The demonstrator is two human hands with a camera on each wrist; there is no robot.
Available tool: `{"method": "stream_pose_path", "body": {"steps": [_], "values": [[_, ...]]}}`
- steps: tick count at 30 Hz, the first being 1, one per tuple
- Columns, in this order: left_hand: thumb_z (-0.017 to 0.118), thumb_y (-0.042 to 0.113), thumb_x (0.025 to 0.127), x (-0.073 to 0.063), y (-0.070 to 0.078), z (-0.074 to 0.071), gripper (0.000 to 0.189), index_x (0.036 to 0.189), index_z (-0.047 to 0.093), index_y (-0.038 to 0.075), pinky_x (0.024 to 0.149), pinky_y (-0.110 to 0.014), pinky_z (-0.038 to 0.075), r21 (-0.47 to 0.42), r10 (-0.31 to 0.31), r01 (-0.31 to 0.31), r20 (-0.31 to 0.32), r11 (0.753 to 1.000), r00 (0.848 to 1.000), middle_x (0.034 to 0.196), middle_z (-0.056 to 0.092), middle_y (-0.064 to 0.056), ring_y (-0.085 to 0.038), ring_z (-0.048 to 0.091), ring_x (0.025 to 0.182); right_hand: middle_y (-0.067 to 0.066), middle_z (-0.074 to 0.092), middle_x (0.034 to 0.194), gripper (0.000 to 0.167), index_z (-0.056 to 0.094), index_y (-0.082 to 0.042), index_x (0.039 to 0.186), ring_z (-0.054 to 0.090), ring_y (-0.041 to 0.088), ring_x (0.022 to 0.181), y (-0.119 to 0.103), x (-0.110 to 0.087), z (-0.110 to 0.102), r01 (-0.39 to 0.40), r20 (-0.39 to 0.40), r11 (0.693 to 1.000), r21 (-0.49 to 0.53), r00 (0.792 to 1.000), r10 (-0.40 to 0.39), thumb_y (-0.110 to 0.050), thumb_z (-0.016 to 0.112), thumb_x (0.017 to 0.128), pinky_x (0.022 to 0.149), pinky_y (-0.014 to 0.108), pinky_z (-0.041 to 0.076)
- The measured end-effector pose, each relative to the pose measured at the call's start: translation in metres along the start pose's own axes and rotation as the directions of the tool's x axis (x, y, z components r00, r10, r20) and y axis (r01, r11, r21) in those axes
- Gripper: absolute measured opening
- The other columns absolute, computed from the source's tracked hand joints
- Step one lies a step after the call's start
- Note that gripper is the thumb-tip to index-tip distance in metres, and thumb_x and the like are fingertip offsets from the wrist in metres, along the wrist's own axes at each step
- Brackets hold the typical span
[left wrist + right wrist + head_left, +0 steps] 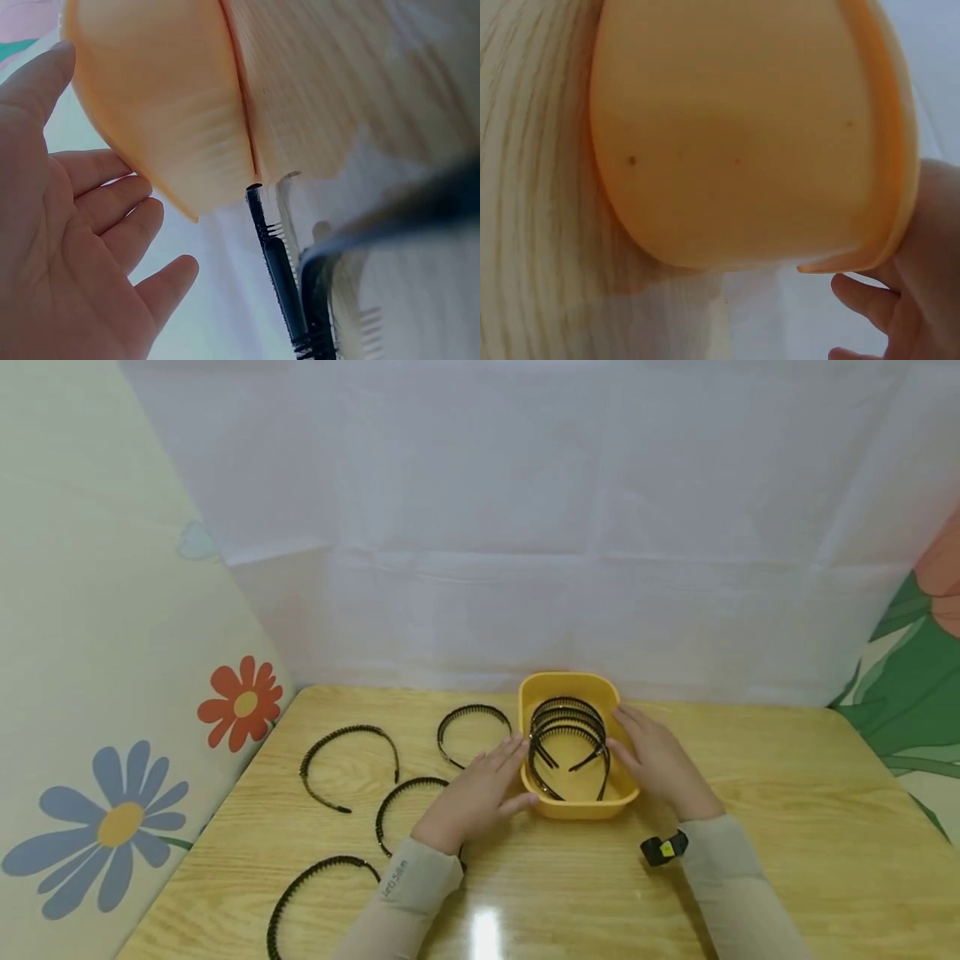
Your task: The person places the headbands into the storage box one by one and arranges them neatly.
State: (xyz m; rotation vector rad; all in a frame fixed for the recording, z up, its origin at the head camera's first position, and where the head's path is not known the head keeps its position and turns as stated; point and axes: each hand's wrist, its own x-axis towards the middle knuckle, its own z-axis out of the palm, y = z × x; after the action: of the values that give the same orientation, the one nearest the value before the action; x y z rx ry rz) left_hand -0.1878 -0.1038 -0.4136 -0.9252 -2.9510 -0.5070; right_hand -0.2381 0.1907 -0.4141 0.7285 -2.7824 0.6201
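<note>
A yellow plastic basket stands on the table and holds several black toothed headbands, nested one behind another. My left hand touches the basket's left rim with extended fingers; in the left wrist view, the spread fingers meet the basket's edge. On the opposite side, my right hand rests against the right rim, its thumb lying over the edge. The right wrist view shows the basket's outer wall and part of the right hand beside the rim. The thumb is hidden there.
Several loose black headbands lie on the table to the left: one at the far left, one near the basket, one partly under my left forearm, and one in front. A white cloth hangs behind the table.
</note>
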Motion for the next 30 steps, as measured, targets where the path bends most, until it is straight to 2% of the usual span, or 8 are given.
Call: {"method": "stream_pose_path", "body": {"steps": [4,13,16,20,24,30], "values": [[0.048,0.051,0.104,0.002,-0.002,0.002,0.079,0.16,0.021,0.002,0.125,-0.052,0.02,0.004,0.011,-0.011,0.007,1.0,1.0,0.167,0.017,-0.016,-0.032,0.019,0.154,0.029,0.034,0.157,0.058,0.036,0.008,0.152,0.033,0.049,0.143,0.004,-0.003,0.003,-0.013,0.015,1.0,0.02,1.0,0.013,-0.026,0.051,0.108,0.119,0.063,0.027],[0.049,0.051,0.104,0.002,-0.005,0.001,0.08,0.16,0.022,0.0,0.125,-0.052,0.02,0.003,0.019,-0.019,0.007,1.0,1.0,0.167,0.018,-0.017,-0.031,0.019,0.154,0.021,0.018,0.166,0.068,0.024,0.001,0.159,0.014,0.042,0.153,0.013,-0.005,0.006,-0.021,0.114,0.995,0.094,0.993,0.01,-0.038,0.047,0.108,0.122,0.064,0.016],[0.05,0.05,0.104,0.002,-0.006,0.0,0.08,0.16,0.022,0.0,0.124,-0.052,0.02,-0.002,0.021,-0.021,0.007,1.0,1.0,0.167,0.018,-0.018,-0.031,0.019,0.154,0.021,0.015,0.167,0.07,0.022,0.001,0.16,0.013,0.043,0.153,0.015,-0.004,0.006,-0.025,0.129,0.994,0.102,0.992,0.011,-0.039,0.047,0.108,0.122,0.064,0.015],[0.051,0.049,0.104,0.001,-0.006,-0.006,0.08,0.16,0.023,0.0,0.124,-0.053,0.022,0.006,0.044,-0.044,-0.004,0.999,0.999,0.166,0.021,-0.019,-0.034,0.022,0.153,0.022,0.013,0.167,0.071,0.02,0.002,0.16,0.013,0.044,0.152,0.018,-0.002,0.007,-0.023,0.135,0.994,0.108,0.991,0.008,-0.036,0.049,0.107,0.122,0.065,0.015],[0.054,0.046,0.103,-0.001,-0.003,-0.015,0.077,0.158,0.027,-0.001,0.122,-0.054,0.027,-0.001,0.064,-0.064,-0.023,0.998,0.998,0.162,0.029,-0.022,-0.039,0.03,0.149,0.021,0.008,0.168,0.077,0.015,0.001,0.161,0.009,0.043,0.153,0.019,-0.002,0.008,-0.058,0.16,0.991,0.124,0.986,0.037,-0.039,0.051,0.106,0.122,0.065,0.012],[0.056,0.044,0.103,-0.008,0.003,-0.029,0.073,0.158,0.032,0.003,0.12,-0.051,0.032,0.003,0.059,-0.059,-0.063,0.998,0.996,0.157,0.041,-0.019,-0.039,0.042,0.142,0.022,0.009,0.168,0.084,0.015,0.001,0.161,0.009,0.043,0.153,0.017,-0.005,0.009,-0.078,0.156,0.991,0.106,0.986,0.061,-0.048,0.052,0.104,0.122,0.064,0.013]]}}
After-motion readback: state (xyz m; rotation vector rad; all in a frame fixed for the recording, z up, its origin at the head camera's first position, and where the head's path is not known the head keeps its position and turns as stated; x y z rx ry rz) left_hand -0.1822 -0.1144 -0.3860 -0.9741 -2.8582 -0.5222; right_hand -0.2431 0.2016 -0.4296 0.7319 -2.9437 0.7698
